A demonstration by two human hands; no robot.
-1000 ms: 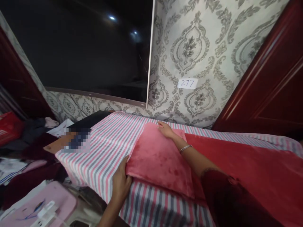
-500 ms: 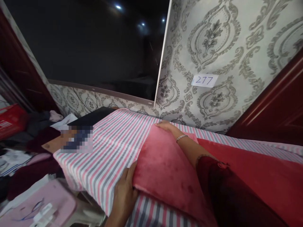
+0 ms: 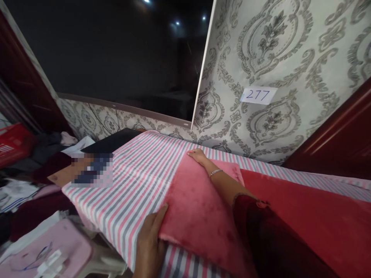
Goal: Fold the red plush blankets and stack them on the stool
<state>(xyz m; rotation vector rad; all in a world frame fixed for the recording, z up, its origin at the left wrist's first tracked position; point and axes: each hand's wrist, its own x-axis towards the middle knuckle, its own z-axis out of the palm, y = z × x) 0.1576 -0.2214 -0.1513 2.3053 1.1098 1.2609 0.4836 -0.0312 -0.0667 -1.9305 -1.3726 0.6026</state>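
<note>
A pink plush cloth [image 3: 197, 204] lies over a striped cloth [image 3: 136, 166] in pink, white and grey. At the plush cloth's near left corner, my left hand [image 3: 152, 235] is closed on the edge; some of its fingers are hidden. My right hand [image 3: 197, 155], with a bracelet on the wrist, pinches the far left corner. My right forearm reaches across the plush cloth and hides part of it. To the right, a flat red surface [image 3: 295, 204] extends beside the plush cloth.
A large dark television screen [image 3: 116, 54] stands behind, against patterned wallpaper with a paper label [image 3: 258, 95] reading 277. A pink stool [image 3: 66, 247] with small items on it is at lower left. Heaped clothes [image 3: 37, 204] and a red bag [image 3: 14, 143] lie at far left.
The plush cloth's left edge has shifted slightly left, and both hands have moved with it. The view has turned a little.
</note>
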